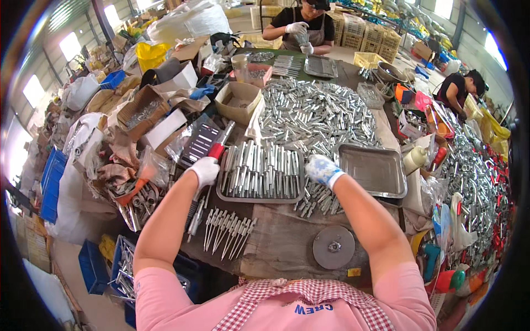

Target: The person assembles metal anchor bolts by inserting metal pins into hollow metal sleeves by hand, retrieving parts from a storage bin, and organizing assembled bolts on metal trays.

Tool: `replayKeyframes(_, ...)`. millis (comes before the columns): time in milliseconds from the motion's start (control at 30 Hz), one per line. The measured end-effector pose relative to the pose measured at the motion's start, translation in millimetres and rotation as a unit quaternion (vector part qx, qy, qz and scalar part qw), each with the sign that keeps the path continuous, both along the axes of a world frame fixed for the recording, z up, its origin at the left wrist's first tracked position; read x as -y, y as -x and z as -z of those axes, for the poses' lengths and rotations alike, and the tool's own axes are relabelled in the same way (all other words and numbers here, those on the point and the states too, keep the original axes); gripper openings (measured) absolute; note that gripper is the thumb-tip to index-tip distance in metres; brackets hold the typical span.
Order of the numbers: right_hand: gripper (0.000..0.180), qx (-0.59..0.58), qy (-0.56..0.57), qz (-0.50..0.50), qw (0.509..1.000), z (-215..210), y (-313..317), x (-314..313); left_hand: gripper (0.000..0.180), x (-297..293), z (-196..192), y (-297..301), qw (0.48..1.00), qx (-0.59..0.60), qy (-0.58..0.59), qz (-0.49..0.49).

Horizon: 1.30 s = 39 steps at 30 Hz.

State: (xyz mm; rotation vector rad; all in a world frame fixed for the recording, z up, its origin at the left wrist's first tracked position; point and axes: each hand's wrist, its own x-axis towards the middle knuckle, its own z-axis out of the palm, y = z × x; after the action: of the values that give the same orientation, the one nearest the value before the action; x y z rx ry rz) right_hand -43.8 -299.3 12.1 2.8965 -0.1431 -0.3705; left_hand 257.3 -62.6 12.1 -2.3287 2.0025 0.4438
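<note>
Metal rods (259, 171), silvery, short, many: I log them laid side by side in a shallow grey tray (221, 194) at the middle of the cluttered bench.

Left hand (204, 171), white glove: rests at the tray's left edge, fingers curled round a red-handled tool (216, 150) whose metal shaft points up and away. The grip looks closed.

Right hand (323, 170), white and blue glove: lies at the tray's right corner, over loose rods spilled beside it. Fingers bent downward; I cannot tell whether they pinch a piece.

Handling, by my judgement: each rod is stiff and hard, light singly, heavy in bulk. Smooth plated surfaces will likely slide through a cloth glove and roll on the flat tray. I would take one at mid-length, across its axis, between thumb and two fingers, or at the thicker end if one shows. Not fragile.

Adjacent items:
- large heap of like rods (314, 113) beyond the tray
- second tray (375, 170), empty, just right of the right hand
- row of pointed pins (226, 229) on the board nearer me
- round grey disc (333, 247) to their right
</note>
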Motion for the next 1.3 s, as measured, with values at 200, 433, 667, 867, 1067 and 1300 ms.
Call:
replayKeyframes(200,0.017,0.018,-0.020,0.050,0.998,38.0,-29.9,3.6,0.018,21.6,60.8,-19.3,0.928,0.324,-0.146,0.111)
replayKeyframes(433,0.016,-0.003,-0.031,0.004,1.000,14.8,-25.4,-0.1,0.025,10.9,68.9,-38.2,0.882,0.315,-0.289,0.199)
replayKeyframes(667,0.013,-0.005,-0.020,-0.025,0.999,24.4,-25.5,8.1,0.018,-11.6,129.5,-81.5,0.982,0.117,-0.137,0.050)
replayKeyframes(867,0.014,0.021,-0.049,0.019,0.998,29.6,1.1,57.3,0.022,57.7,8.0,23.2,0.929,-0.211,-0.084,-0.292)
replayKeyframes(1067,0.010,0.100,-0.070,-0.070,0.990,-20.4,-20.3,96.8,0.019,66.7,-33.1,-32.5,0.935,0.246,-0.066,0.248)
replayKeyframes(1300,0.010,0.143,-0.095,0.016,0.985,-45.9,16.9,200.0,0.014,210.8,-73.1,-0.1,0.918,0.299,-0.086,0.244)
